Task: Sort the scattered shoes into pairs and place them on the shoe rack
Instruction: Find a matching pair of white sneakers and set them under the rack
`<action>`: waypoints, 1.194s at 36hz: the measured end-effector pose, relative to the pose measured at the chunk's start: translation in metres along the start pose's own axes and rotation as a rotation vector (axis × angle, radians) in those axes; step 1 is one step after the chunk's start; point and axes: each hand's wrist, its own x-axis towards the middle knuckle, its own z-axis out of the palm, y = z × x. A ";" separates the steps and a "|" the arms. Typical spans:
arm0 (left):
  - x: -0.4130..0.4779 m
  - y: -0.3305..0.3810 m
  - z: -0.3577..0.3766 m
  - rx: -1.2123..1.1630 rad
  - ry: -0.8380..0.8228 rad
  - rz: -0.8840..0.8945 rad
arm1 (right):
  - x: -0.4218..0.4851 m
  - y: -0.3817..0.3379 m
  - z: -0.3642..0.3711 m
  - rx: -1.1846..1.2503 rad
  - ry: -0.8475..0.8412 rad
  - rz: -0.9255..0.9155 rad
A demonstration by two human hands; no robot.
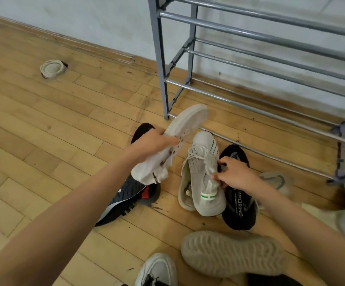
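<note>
My left hand (153, 141) grips a pale beige knit sneaker (179, 124), lifted off the floor with its sole turned up and toe pointing at the rack. Its matching beige sneaker (202, 162) stands upright on the wooden floor just to the right. My right hand (232, 172) pinches that shoe's collar at its right side. The grey metal shoe rack (250, 36) stands against the wall behind, and the rails that show carry nothing.
A black slip-on shoe (239, 205) lies beside the beige one. A dark blue sneaker (126, 195) lies under my left forearm. An upturned beige sole (233, 252), a white sneaker (157, 271) and a grey shoe (277, 180) lie nearby. A round cap (52, 68) sits far left.
</note>
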 end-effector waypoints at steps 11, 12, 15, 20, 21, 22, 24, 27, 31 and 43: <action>-0.018 0.010 0.035 -0.713 -0.329 -0.181 | -0.025 0.016 -0.004 0.388 0.135 -0.110; -0.020 0.010 0.040 -0.710 -0.336 -0.187 | -0.031 0.015 -0.004 0.482 0.106 -0.108; -0.024 0.010 0.050 -0.701 -0.314 -0.180 | -0.042 0.018 -0.004 0.592 0.018 -0.116; -0.026 0.020 0.051 -0.692 -0.286 -0.083 | -0.055 0.024 -0.003 0.490 -0.024 -0.165; -0.027 0.023 0.051 -0.686 -0.294 -0.061 | -0.058 0.025 -0.004 0.512 -0.005 -0.178; -0.029 0.026 0.052 -0.678 -0.300 -0.048 | -0.061 0.026 -0.005 0.536 0.012 -0.186; -0.032 0.030 0.054 -0.668 -0.289 -0.045 | -0.065 0.029 -0.007 0.578 0.044 -0.181; -0.037 0.034 0.060 -0.642 -0.260 -0.047 | -0.071 0.032 -0.012 0.625 0.075 -0.152; -0.041 0.045 0.069 -0.550 -0.258 -0.006 | -0.079 0.035 -0.015 0.675 0.094 -0.132; -0.043 0.087 0.094 -0.286 -0.247 0.015 | -0.083 0.053 -0.026 0.811 0.178 -0.029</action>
